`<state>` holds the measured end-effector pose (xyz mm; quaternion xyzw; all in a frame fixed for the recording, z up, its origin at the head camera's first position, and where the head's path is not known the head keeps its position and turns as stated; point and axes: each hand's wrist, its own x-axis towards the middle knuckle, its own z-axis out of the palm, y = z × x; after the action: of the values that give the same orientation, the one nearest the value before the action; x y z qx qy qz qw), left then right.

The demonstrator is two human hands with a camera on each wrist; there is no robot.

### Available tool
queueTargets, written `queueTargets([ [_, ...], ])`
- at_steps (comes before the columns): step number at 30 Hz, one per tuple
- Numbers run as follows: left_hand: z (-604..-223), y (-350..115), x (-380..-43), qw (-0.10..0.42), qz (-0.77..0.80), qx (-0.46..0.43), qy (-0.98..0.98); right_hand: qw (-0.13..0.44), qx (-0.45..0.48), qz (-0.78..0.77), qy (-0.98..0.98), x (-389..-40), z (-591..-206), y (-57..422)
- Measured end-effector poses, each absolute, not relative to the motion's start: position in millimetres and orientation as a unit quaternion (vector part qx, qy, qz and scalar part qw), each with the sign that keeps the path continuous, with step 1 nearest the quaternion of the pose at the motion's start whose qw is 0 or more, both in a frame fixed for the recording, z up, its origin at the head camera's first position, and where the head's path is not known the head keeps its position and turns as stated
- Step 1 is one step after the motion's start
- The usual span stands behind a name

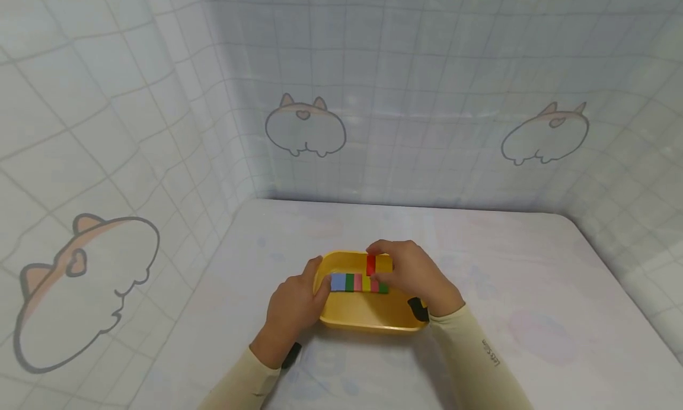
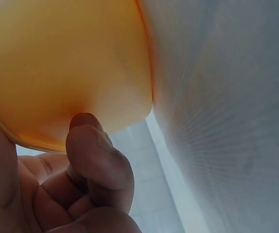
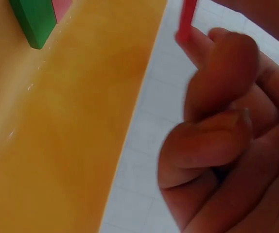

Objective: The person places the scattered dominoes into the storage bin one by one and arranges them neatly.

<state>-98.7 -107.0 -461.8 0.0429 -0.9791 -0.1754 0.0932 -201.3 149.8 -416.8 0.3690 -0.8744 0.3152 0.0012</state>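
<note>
A shallow yellow plastic tray rests on the table, with a row of coloured blocks inside it: blue, green, pink and yellow pieces side by side. At the tray's left end, my left hand grips the rim, thumb over the edge and fingers curled against the outer wall. Between thumb and fingertips, my right hand pinches a thin red block upright, just above the right part of the row. In the right wrist view, a green block stands at the row's end.
The white table carries a faintly patterned cover. Behind it and at the sides hang pale gridded curtains with cartoon animal prints. Dark wrist straps sit under both wrists, the right one over the tray's corner.
</note>
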Motion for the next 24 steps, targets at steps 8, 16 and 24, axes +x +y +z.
queueTargets([
  [8, -463.7, -107.0, -98.5, 0.09, -0.169, 0.047, -0.98, -0.06, 0.354, 0.283, -0.89, -202.7, -425.4, 149.3],
  [16, -462.3, -106.7, -98.1, 0.106, -0.177, 0.034, -0.978, -0.075, 0.334, 0.226, -0.912, -201.7, -426.5, 148.9],
  [24, -458.8, -104.7, -97.0, 0.101, -0.176, 0.036, -0.978, -0.057, 0.322, 0.182, -0.927, -198.4, -423.1, 150.6],
])
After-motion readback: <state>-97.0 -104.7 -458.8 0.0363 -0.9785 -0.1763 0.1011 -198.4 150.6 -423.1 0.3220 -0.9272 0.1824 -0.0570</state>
